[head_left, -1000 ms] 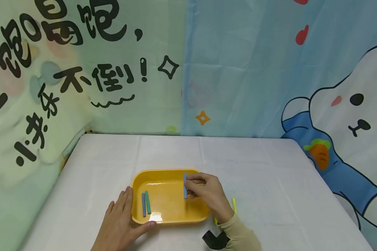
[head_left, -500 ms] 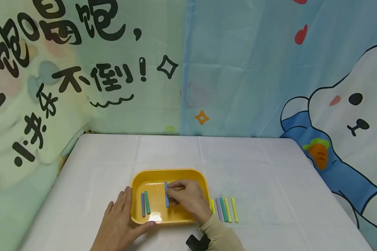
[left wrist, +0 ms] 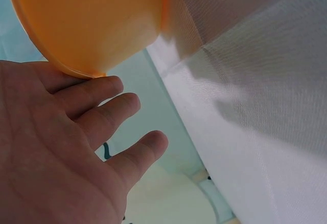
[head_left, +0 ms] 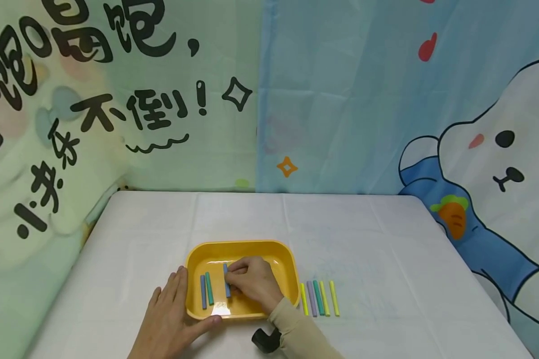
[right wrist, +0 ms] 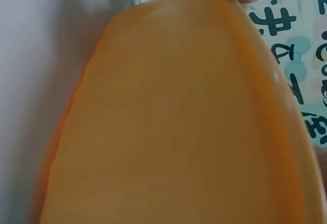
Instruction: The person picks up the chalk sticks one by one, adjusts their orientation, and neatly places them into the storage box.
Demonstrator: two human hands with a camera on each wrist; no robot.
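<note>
A yellow tray (head_left: 269, 249) rests on the table, also seen from outside in the left wrist view (left wrist: 97, 20) and the right wrist view (right wrist: 168, 101). My left hand (head_left: 172, 319) lies against its left side with fingers extended, the thumb at the near rim. Over the tray's middle my right hand (head_left: 253, 279) pinches a thin, chalk-like blue stick (head_left: 226, 286), held roughly upright in the head view. To its left in the tray lie another blue stick (head_left: 203, 292) and a green stick (head_left: 209, 289), side by side.
Right of the tray, several similar sticks lie in a row on the white table (head_left: 386, 259): yellow ones (head_left: 334, 298), a purple one (head_left: 312, 299) and a green one (head_left: 319, 297). A black strap-like device (head_left: 266, 340) is at the right wrist. A printed curtain (head_left: 332, 99) hangs behind.
My right hand has moved left across the tray with the blue stick, closer to the two sticks there. The row of sticks on the right has come into sight. My left hand stays put.
</note>
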